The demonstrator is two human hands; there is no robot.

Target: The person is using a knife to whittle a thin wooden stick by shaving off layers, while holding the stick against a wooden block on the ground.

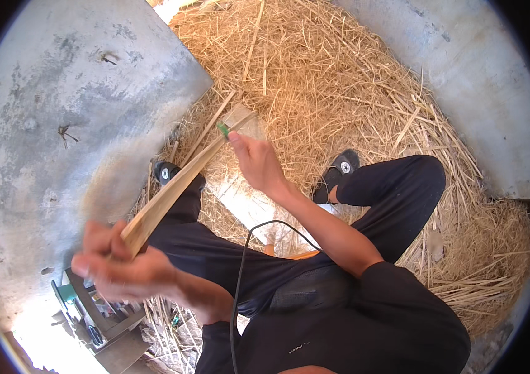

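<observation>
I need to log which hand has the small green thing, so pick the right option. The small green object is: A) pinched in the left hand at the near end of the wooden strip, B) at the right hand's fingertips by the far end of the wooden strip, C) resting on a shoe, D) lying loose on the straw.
B: the small green object sits at the right hand fingertips, against the far end of the wooden strip, while the left hand grips the near end.
</observation>
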